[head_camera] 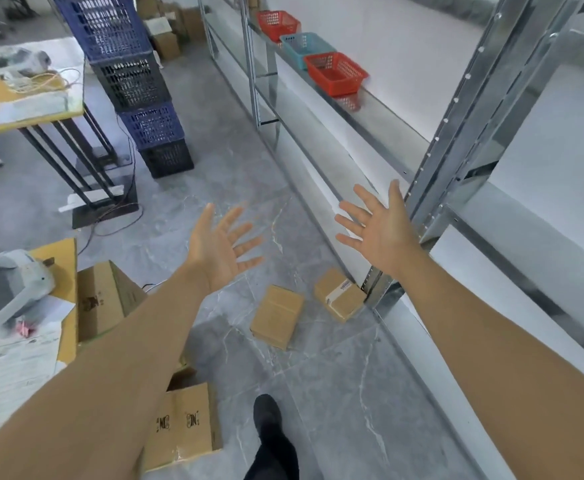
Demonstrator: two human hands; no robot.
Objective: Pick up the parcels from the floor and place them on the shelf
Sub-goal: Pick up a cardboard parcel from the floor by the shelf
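Two small brown cardboard parcels lie on the grey floor. One parcel (277, 320) lies flat in the middle. The other parcel (339, 294), with a white label, rests against the foot of the metal shelf (401, 133) on the right. My left hand (223, 249) is stretched out above the floor, palm open, fingers spread, holding nothing. My right hand (377, 226) is also open with spread fingers, close to a shelf upright, empty. Both hands hover well above the parcels.
Two red baskets (335, 73) and a blue basket (306, 48) stand on the shelf farther along. Stacked blue and black crates (138, 81) stand ahead left beside a table (27, 109). Larger cartons (106, 299) and a cluttered table sit at the left. My shoe (268, 415) is below.
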